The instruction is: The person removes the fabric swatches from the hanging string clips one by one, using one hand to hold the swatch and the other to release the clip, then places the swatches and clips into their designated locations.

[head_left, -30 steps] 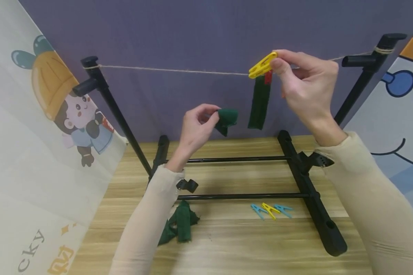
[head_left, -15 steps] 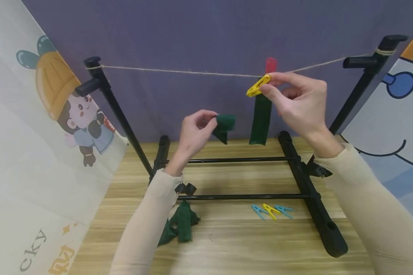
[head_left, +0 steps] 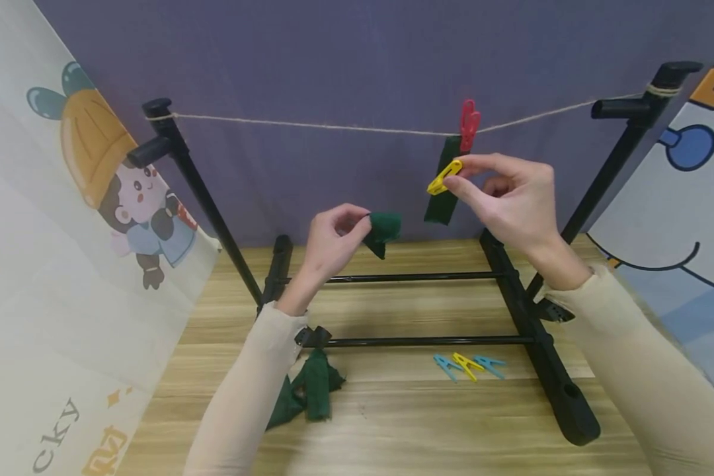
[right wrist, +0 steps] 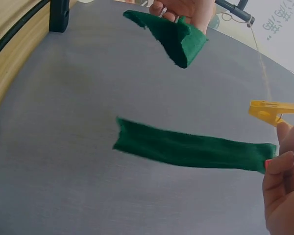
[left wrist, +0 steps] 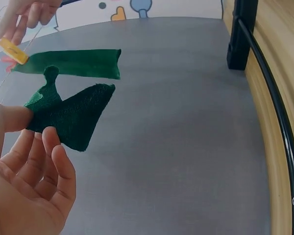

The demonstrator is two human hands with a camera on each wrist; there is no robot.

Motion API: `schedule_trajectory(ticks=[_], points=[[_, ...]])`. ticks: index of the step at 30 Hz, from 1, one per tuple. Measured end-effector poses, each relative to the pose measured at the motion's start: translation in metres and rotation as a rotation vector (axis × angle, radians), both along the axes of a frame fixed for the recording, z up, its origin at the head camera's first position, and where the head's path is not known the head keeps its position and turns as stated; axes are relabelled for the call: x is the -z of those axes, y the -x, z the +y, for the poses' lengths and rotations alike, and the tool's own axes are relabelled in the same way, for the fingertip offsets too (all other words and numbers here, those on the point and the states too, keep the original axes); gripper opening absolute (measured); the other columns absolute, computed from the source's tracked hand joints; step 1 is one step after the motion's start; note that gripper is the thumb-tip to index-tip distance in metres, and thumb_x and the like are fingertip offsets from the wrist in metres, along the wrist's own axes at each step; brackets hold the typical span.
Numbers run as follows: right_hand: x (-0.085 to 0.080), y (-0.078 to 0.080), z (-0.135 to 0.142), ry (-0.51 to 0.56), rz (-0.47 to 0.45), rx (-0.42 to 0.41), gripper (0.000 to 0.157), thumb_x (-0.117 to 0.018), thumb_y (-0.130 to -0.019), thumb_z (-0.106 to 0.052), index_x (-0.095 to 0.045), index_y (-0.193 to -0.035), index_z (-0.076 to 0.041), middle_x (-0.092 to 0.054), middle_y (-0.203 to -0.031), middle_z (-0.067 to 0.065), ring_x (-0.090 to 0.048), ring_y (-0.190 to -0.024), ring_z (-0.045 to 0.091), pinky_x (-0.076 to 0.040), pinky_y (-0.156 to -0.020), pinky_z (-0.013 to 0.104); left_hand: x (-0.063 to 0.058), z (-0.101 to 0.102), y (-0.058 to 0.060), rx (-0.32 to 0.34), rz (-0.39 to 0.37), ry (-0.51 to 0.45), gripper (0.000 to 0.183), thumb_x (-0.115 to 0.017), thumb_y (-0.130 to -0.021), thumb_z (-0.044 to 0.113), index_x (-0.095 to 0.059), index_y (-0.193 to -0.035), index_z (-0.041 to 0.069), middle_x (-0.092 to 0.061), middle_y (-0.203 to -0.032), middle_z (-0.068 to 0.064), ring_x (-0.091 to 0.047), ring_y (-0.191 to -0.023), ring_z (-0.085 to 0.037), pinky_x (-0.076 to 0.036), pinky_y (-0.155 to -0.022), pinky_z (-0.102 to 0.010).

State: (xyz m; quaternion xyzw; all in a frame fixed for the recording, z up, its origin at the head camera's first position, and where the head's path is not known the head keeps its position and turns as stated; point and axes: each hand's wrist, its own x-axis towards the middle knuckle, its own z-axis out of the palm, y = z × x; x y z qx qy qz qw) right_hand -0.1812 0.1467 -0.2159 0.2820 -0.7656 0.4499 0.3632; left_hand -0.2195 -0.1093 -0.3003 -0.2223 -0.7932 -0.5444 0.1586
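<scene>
Green cloth strip (head_left: 384, 227): in mid-air, below and apart from the cord (head_left: 309, 124), to the left of the hanging strip (right wrist: 196, 149).
Left grip (head_left: 336, 235): thumb and fingertips closed on the cloth's edge, the other fingers loosely bent.
Yellow clothespin (head_left: 443, 178): held slantwise in front of the hanging strip, off the cord.
Right grip (head_left: 514, 195): thumb and forefinger pinching the clothespin's handle end.
Pegging step: probably between two fastenings, with cloth and clothespin in hand and neither on the cord.
Cord's next call: likely raising the strip to a bare stretch, laying its end against the twine, then squeezing the clothespin and closing it over both.
Held cloth: soft and limp, doubled over, with a slightly fuzzy face.
Hanging cloth: long, narrow and flat, its cut end faintly ragged; a red clothespin (head_left: 467, 137) fixes its top corner.
Twine: thin, pale and fibrous, dipping slightly between black tubular posts (head_left: 198, 182).
Spare clothespins (head_left: 467, 365): smooth, plastic-looking, two blue and one yellow, on the wood-grain surface (head_left: 404, 416).
Cloth pile (head_left: 317, 390): crumpled green strips, overlapping, partly behind the left sleeve (head_left: 244, 390).
</scene>
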Motion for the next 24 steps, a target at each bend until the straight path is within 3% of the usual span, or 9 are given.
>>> schedule_trajectory(ticks=[5, 10, 17, 24], points=[[0.004, -0.001, 0.000, -0.012, -0.011, -0.013, 0.021, -0.077, -0.079, -0.003, -0.073, -0.100, 0.002, -0.068, -0.080, 0.007, -0.038, -0.037, 0.007, -0.025, -0.038, 0.020, 0.002, -0.004, -0.009, 0.043, -0.045, -0.028, 0.017, -0.063, -0.093, 0.026, -0.071, -0.103, 0.015, -0.067, -0.090, 0.000, -0.060, -0.073, -0.019, -0.050, -0.066, -0.034], [0.009, -0.001, 0.000, -0.017, -0.021, -0.014, 0.022, -0.077, -0.079, -0.002, -0.073, -0.100, 0.001, -0.068, -0.079, 0.008, -0.038, -0.036, 0.007, -0.025, -0.038, 0.020, 0.002, -0.004, -0.014, 0.044, -0.066, -0.016, 0.017, -0.063, -0.093, 0.020, -0.070, -0.105, 0.010, -0.067, -0.092, -0.005, -0.060, -0.075, -0.021, -0.049, -0.066, -0.033], [0.019, -0.001, 0.001, -0.035, -0.032, -0.025, 0.024, -0.077, -0.078, 0.000, -0.073, -0.101, 0.001, -0.068, -0.080, 0.009, -0.039, -0.036, 0.007, -0.027, -0.037, 0.020, -0.016, -0.001, -0.039, 0.029, -0.065, 0.003, 0.015, -0.060, -0.092, 0.010, -0.069, -0.102, 0.003, -0.066, -0.086, -0.007, -0.058, -0.072, -0.023, -0.047, -0.063, -0.031], [0.029, -0.003, 0.004, -0.067, -0.050, -0.023, 0.027, -0.078, -0.077, 0.000, -0.072, -0.103, 0.000, -0.068, -0.081, 0.007, -0.039, -0.036, 0.007, -0.027, -0.037, 0.020, -0.011, -0.001, -0.043, 0.033, -0.068, 0.016, 0.015, -0.061, -0.092, 0.008, -0.069, -0.103, 0.002, -0.066, -0.087, -0.008, -0.059, -0.074, -0.025, -0.047, -0.063, -0.030]])
